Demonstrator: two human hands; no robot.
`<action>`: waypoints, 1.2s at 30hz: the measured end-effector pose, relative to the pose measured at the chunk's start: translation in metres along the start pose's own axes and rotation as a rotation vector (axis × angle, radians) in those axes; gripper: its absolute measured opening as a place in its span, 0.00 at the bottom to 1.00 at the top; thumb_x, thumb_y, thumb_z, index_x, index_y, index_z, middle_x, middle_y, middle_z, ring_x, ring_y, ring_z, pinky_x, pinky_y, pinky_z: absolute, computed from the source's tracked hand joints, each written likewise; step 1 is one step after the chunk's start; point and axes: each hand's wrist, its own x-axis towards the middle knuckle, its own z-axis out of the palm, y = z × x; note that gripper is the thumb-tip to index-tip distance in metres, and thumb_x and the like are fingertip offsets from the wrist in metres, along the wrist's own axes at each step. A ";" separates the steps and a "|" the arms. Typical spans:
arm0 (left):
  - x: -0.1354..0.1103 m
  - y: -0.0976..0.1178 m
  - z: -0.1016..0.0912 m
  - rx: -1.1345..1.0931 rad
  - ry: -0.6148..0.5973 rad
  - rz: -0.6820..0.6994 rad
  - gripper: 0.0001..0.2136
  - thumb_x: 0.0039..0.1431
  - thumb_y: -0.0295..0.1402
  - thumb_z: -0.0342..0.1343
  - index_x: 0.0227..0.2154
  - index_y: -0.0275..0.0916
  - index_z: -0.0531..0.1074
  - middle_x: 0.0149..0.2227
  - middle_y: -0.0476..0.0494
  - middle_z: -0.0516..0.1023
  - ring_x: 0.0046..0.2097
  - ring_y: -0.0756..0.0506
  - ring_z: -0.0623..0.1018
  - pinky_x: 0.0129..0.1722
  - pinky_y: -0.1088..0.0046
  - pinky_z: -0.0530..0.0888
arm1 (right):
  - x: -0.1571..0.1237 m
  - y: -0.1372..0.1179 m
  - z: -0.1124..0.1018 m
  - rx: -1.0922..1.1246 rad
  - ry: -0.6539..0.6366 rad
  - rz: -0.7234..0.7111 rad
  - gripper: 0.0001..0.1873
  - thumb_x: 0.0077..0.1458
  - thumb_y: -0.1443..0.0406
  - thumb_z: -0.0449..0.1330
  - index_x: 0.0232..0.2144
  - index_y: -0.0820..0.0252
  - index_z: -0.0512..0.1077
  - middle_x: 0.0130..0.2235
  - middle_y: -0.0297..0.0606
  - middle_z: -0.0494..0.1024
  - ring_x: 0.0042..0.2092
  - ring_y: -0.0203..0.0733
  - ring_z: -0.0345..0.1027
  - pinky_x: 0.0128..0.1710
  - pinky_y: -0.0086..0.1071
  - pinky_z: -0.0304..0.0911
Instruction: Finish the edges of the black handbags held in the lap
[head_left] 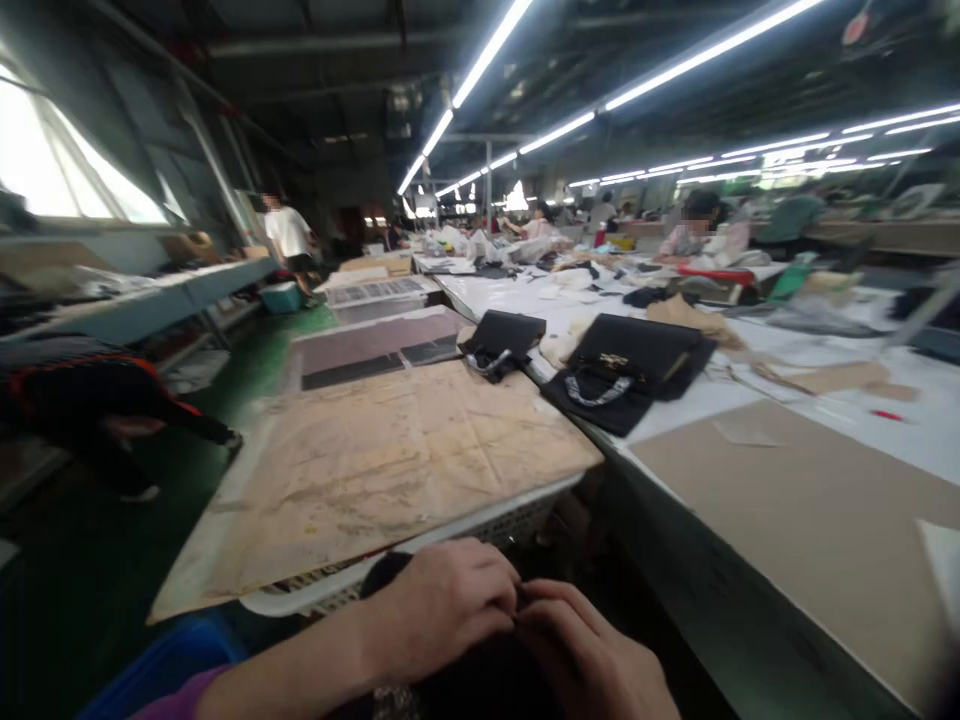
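Observation:
At the bottom centre, my left hand (454, 600) and my right hand (592, 645) meet with fingertips pinched together. Between them is a small dark piece, too hidden to name. Under both hands lies a dark black item (480, 685); its shape is mostly covered and cannot be made out. Just ahead stands a worn tan board (375, 450) resting on a white slotted crate (330, 600). Two black handbags (637, 355) (506, 340) lie on the table edge beyond, their handles wrapped in pale material.
To the right runs a long white table (540, 295) with a grey-brown sheet (795, 510) and scraps. A blue bin (172, 665) sits lower left. At left a person (97, 400) bends down; another person (289, 235) stands in the aisle. More people are at the tables behind.

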 end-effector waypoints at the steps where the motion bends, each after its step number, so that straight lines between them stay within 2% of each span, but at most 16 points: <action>1: 0.000 0.002 -0.003 -0.038 -0.008 -0.042 0.03 0.64 0.30 0.57 0.34 0.39 0.74 0.46 0.47 0.79 0.49 0.46 0.76 0.51 0.72 0.70 | 0.000 -0.004 -0.003 0.022 -0.004 0.035 0.10 0.65 0.67 0.51 0.41 0.50 0.71 0.48 0.32 0.78 0.40 0.35 0.77 0.35 0.23 0.72; 4: 0.000 0.003 -0.005 -0.122 -0.060 -0.128 0.03 0.63 0.27 0.56 0.33 0.39 0.72 0.47 0.48 0.77 0.50 0.46 0.75 0.51 0.70 0.69 | 0.000 -0.015 -0.008 0.086 0.003 0.184 0.10 0.61 0.69 0.57 0.44 0.53 0.68 0.45 0.33 0.79 0.41 0.37 0.77 0.39 0.27 0.71; 6: 0.001 0.003 -0.004 -0.150 -0.079 -0.171 0.04 0.63 0.27 0.55 0.32 0.40 0.71 0.47 0.49 0.77 0.49 0.46 0.74 0.51 0.69 0.68 | -0.001 -0.018 -0.010 0.069 0.002 0.277 0.13 0.57 0.70 0.61 0.44 0.54 0.68 0.41 0.32 0.80 0.39 0.40 0.78 0.37 0.29 0.71; 8: 0.003 0.004 -0.003 -0.164 -0.086 -0.219 0.05 0.62 0.27 0.54 0.31 0.40 0.71 0.46 0.50 0.77 0.48 0.46 0.74 0.50 0.69 0.67 | -0.005 -0.018 -0.011 0.038 -0.010 0.307 0.12 0.57 0.70 0.62 0.43 0.54 0.69 0.37 0.29 0.80 0.36 0.41 0.78 0.34 0.30 0.70; 10: 0.004 0.005 -0.003 -0.179 -0.081 -0.262 0.05 0.61 0.27 0.55 0.30 0.40 0.70 0.43 0.50 0.77 0.46 0.47 0.74 0.48 0.69 0.68 | -0.008 -0.015 -0.012 0.043 -0.003 0.273 0.11 0.58 0.70 0.61 0.43 0.53 0.71 0.36 0.28 0.81 0.36 0.40 0.78 0.34 0.29 0.69; 14: 0.006 0.006 -0.002 -0.182 -0.069 -0.294 0.06 0.59 0.27 0.55 0.27 0.39 0.69 0.41 0.50 0.77 0.44 0.47 0.75 0.46 0.69 0.67 | -0.011 -0.010 -0.013 0.079 0.067 0.200 0.15 0.60 0.71 0.59 0.48 0.51 0.71 0.42 0.30 0.81 0.40 0.38 0.77 0.39 0.27 0.69; 17: 0.006 0.005 -0.003 -0.189 -0.073 -0.287 0.04 0.59 0.27 0.55 0.29 0.39 0.69 0.41 0.50 0.77 0.44 0.47 0.74 0.46 0.69 0.67 | -0.009 -0.010 -0.014 0.083 0.023 0.183 0.12 0.62 0.71 0.57 0.45 0.51 0.71 0.41 0.31 0.79 0.38 0.37 0.76 0.37 0.26 0.68; 19: 0.005 0.004 -0.003 -0.208 -0.069 -0.270 0.03 0.59 0.27 0.57 0.32 0.41 0.69 0.42 0.51 0.76 0.45 0.47 0.74 0.46 0.70 0.67 | -0.008 -0.012 -0.016 0.094 0.003 0.184 0.10 0.62 0.70 0.56 0.42 0.51 0.71 0.40 0.30 0.78 0.37 0.36 0.75 0.35 0.25 0.67; 21: 0.004 0.002 -0.002 -0.223 -0.063 -0.222 0.05 0.59 0.26 0.58 0.35 0.42 0.69 0.45 0.52 0.75 0.47 0.48 0.73 0.48 0.71 0.67 | -0.007 -0.013 -0.016 0.105 0.002 0.189 0.09 0.63 0.70 0.56 0.41 0.50 0.71 0.40 0.29 0.78 0.37 0.36 0.75 0.34 0.24 0.65; 24: 0.002 -0.001 0.001 -0.225 -0.060 -0.134 0.07 0.60 0.23 0.56 0.34 0.43 0.69 0.51 0.55 0.73 0.52 0.49 0.72 0.52 0.74 0.65 | -0.007 -0.014 -0.015 0.102 0.004 0.181 0.09 0.63 0.70 0.56 0.42 0.50 0.71 0.40 0.29 0.78 0.37 0.35 0.74 0.34 0.24 0.64; 27: 0.001 -0.003 0.003 -0.234 -0.041 -0.112 0.07 0.62 0.23 0.56 0.32 0.43 0.69 0.53 0.56 0.72 0.54 0.50 0.71 0.54 0.75 0.64 | -0.009 -0.013 -0.013 0.082 0.010 0.176 0.07 0.64 0.69 0.56 0.41 0.51 0.72 0.39 0.29 0.78 0.35 0.35 0.74 0.33 0.24 0.62; 32: -0.001 -0.003 0.003 -0.241 -0.031 -0.114 0.08 0.63 0.22 0.54 0.31 0.42 0.69 0.52 0.56 0.73 0.53 0.51 0.73 0.53 0.77 0.65 | -0.011 -0.012 -0.010 0.035 0.026 0.167 0.05 0.64 0.67 0.57 0.39 0.52 0.72 0.36 0.29 0.77 0.32 0.35 0.73 0.29 0.25 0.59; 36: -0.001 -0.004 0.003 -0.211 -0.041 -0.105 0.08 0.65 0.23 0.52 0.33 0.42 0.72 0.52 0.53 0.74 0.52 0.50 0.73 0.53 0.75 0.67 | -0.009 -0.013 -0.010 0.048 0.012 0.179 0.05 0.64 0.67 0.56 0.39 0.52 0.72 0.35 0.28 0.77 0.32 0.34 0.72 0.29 0.26 0.58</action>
